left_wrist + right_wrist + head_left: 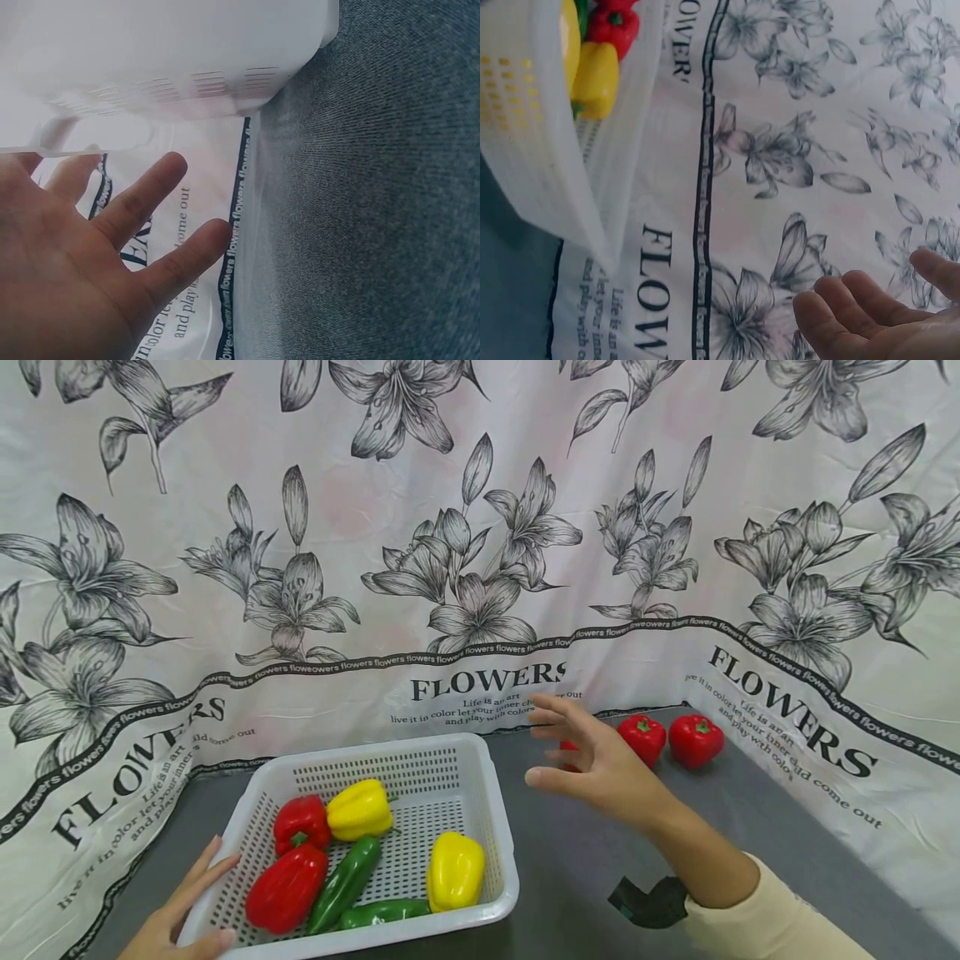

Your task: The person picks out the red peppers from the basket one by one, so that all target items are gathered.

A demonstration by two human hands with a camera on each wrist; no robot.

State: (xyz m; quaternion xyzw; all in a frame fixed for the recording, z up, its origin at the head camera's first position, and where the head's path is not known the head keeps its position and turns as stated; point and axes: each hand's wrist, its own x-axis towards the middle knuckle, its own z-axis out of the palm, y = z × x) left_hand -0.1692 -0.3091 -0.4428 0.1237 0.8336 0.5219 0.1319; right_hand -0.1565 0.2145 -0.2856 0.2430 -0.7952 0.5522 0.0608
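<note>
A white perforated plastic basket [501,852] stands on the dark grey table. Inside lie two red bell peppers [287,890], a yellow bell pepper [360,810] at the back, another yellow bell pepper [455,872] at the right, and two long green peppers [347,883]. My left hand [180,914] rests at the basket's left rim, its fingers spread and straight in the left wrist view. Raised over the table right of the basket, my right hand [592,764] has loosely extended fingers and holds nothing. Behind it shows a sliver of a red bell pepper [568,746].
Two more red bell peppers, one [642,739] partly behind my right hand and one [696,742] beside it, sit at the table's back right. A flower-printed white curtain [337,718] encloses the back and sides. Near my right wrist is a dark object [647,902].
</note>
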